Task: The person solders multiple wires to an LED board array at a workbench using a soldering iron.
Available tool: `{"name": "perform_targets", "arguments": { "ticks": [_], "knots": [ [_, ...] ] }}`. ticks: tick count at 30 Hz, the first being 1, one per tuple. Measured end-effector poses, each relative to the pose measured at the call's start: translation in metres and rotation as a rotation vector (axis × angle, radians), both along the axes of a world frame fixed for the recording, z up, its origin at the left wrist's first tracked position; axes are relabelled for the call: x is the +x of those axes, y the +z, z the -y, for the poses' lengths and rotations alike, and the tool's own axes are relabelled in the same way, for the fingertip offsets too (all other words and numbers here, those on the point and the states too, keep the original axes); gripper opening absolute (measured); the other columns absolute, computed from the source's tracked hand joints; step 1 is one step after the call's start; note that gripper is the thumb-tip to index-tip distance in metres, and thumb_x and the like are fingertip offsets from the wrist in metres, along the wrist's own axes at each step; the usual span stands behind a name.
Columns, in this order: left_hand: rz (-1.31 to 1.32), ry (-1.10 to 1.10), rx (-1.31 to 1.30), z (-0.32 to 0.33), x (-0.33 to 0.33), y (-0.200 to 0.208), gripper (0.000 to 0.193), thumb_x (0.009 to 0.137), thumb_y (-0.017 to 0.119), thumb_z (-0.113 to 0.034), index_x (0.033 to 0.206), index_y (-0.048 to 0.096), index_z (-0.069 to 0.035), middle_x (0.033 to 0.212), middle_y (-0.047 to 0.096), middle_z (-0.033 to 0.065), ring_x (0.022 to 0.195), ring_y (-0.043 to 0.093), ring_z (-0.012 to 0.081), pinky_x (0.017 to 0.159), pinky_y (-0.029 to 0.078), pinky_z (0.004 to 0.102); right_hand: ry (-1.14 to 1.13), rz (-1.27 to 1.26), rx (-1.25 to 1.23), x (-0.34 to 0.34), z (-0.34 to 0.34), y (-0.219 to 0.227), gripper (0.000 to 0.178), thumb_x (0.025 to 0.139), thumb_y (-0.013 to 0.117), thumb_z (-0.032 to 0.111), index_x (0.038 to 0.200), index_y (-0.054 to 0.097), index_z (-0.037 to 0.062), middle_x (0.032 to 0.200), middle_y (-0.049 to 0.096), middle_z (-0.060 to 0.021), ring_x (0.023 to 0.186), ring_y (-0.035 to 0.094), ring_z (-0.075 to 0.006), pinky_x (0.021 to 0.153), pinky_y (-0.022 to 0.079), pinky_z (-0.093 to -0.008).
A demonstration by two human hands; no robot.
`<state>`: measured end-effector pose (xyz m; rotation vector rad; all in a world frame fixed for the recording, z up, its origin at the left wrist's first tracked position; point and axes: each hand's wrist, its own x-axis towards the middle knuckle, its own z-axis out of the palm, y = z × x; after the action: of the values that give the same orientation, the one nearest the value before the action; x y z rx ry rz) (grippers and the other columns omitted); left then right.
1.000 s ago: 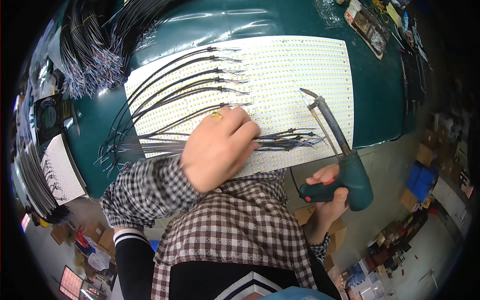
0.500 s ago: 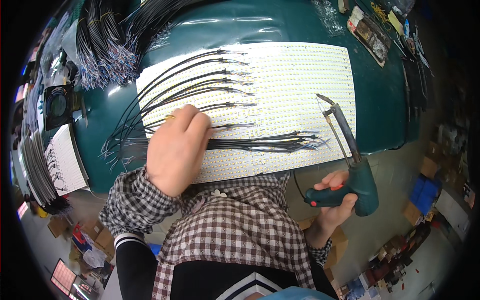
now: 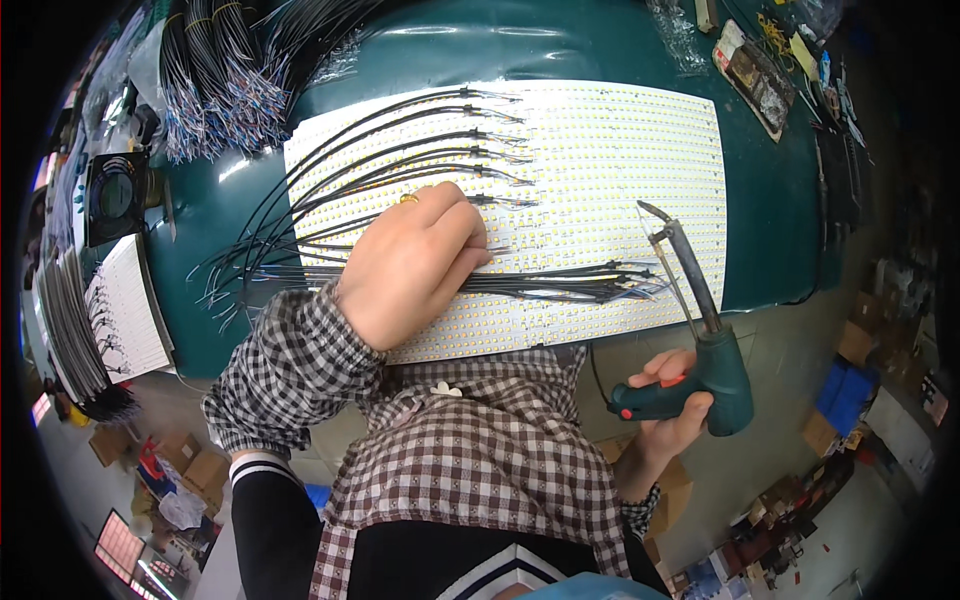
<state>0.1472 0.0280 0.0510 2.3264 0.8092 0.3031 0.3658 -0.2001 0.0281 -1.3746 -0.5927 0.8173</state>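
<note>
A white LED board (image 3: 630, 140) covered in rows of small yellow chips lies before me. My left hand (image 3: 415, 260) is closed over its lower left part, fingertips pinched on a thin black cable whose wire end (image 3: 503, 249) just shows beyond them. Above it, several black cables (image 3: 390, 150) arc across the board, ends lined up near its middle. Just below my fingers lies a loose bundle of black cables (image 3: 540, 288). My right hand (image 3: 675, 405) grips a dark green soldering gun (image 3: 725, 375) by its handle; the bent tip points up over the board's right side.
Thick bundles of black cables (image 3: 225, 80) lie at the far left of the green table (image 3: 570, 45). A small black fan (image 3: 118, 200) and more white boards (image 3: 130, 310) with grey cables are at the left. A stained solder block (image 3: 755, 75) sits at the far right.
My left hand has moved right along the board, its fingertips now at the cable's wire end. The view has shifted slightly; the right hand still holds the soldering gun.
</note>
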Motion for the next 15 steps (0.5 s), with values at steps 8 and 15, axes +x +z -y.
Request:
{"name": "perform_targets", "arguments": {
  "ticks": [8, 15],
  "knots": [
    [0.097, 0.1, -0.073, 0.004, 0.023, -0.004, 0.01, 0.085, 0.065, -0.003, 0.092, 0.058, -0.003, 0.084, 0.058, 0.0111, 0.073, 0.061, 0.0276, 0.064, 0.049, 0.0346, -0.006, 0.002, -0.086, -0.004, -0.001, 0.009, 0.072, 0.087, 0.065, 0.057, 0.105, 0.054, -0.0116, 0.095, 0.061, -0.0209, 0.077, 0.067, -0.0269, 0.067, 0.06, -0.0344],
    [0.189, 0.187, -0.142, 0.006, 0.027, -0.013, 0.009, 0.079, 0.065, -0.005, 0.086, 0.058, -0.006, 0.085, 0.055, 0.0092, 0.076, 0.061, 0.028, 0.065, 0.049, 0.0374, -0.064, 0.032, -0.147, -0.014, -0.003, 0.015, 0.085, 0.082, 0.069, 0.06, 0.12, 0.052, -0.0136, 0.1, 0.064, -0.0187, 0.082, 0.069, -0.0292, 0.069, 0.06, -0.0342]
  ]
}}
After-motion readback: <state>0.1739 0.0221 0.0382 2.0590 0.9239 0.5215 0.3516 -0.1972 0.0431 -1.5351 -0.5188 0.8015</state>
